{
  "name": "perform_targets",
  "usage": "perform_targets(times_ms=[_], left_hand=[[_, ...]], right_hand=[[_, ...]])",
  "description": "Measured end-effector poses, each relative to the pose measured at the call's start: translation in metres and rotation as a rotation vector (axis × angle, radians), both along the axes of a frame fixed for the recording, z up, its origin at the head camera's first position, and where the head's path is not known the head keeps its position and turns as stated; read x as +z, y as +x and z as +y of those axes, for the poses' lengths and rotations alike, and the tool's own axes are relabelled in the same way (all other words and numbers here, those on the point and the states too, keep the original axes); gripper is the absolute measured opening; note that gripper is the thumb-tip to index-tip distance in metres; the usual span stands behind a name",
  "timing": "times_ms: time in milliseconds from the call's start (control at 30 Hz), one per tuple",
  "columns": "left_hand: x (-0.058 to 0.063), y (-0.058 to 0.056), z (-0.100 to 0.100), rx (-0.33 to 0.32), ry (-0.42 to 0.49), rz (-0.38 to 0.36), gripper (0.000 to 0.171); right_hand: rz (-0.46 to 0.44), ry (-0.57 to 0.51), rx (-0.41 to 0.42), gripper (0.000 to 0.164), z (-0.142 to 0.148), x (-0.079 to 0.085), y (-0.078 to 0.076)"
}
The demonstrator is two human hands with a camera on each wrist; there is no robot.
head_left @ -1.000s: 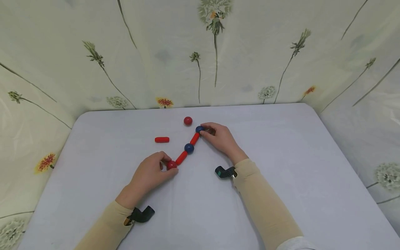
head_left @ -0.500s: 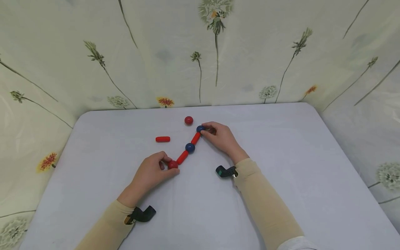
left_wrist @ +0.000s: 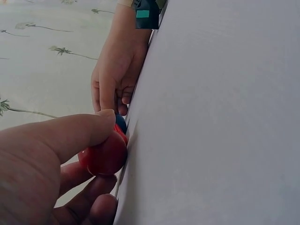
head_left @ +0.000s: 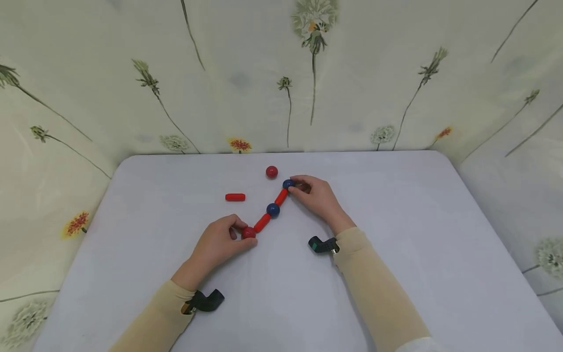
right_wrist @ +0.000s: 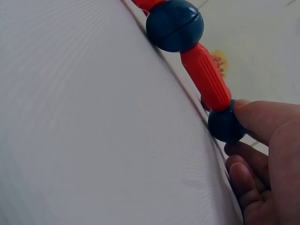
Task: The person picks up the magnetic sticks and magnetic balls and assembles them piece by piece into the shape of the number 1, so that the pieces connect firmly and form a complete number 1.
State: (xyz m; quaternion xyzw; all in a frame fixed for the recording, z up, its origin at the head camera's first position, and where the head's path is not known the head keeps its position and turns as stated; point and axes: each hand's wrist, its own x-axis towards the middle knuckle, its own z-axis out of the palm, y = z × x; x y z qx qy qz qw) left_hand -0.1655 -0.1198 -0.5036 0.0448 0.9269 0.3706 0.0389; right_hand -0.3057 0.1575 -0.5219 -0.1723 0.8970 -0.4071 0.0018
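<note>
On the white table lies a joined chain of balls and ridged red rods, slanting away to the right in the head view. At its near end my left hand [head_left: 220, 240] pinches a red ball [head_left: 248, 232] between thumb and fingers. A red rod [head_left: 262, 223] links that ball to a blue ball [head_left: 273, 210] in the middle. From there a second red rod [head_left: 281, 197] leads to another blue ball [right_wrist: 226, 123], gripped by the thumb and fingers of my right hand [head_left: 319, 197]. In the left wrist view the red ball [left_wrist: 107, 154] hides most of the chain.
A loose red rod [head_left: 235, 197] lies left of the chain, apart from it. Farther back, a loose red ball [head_left: 271, 171] sits near the far end of the chain. The white table [head_left: 396, 220] meets a flower-patterned cloth [head_left: 246, 107] at its back edge.
The head view has shifted, so everything appears slightly farther right. Both hands keep their hold on the chain's end balls, and the chain keeps its shape.
</note>
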Motion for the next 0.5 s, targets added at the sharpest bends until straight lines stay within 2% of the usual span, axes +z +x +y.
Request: perform_targets(times_ms=[200,400,500], left_hand=[[-0.0037,0.0000,0.0001,0.007,-0.007,0.007,0.035],[-0.0030,0.0000,0.0011,0.007,0.000,-0.004,0.035],[-0.0041,0.0001,0.0018,0.007,0.007,0.001,0.035]], right_hand=[[-0.003,-0.015,0.004,0.045,0.0016,0.0004,0.0012],[-0.036,-0.028,-0.033,0.048,0.0056,0.0027,0.0017],[-0.014,-0.035,-0.031,0.048,0.0064,0.0050,0.0050]])
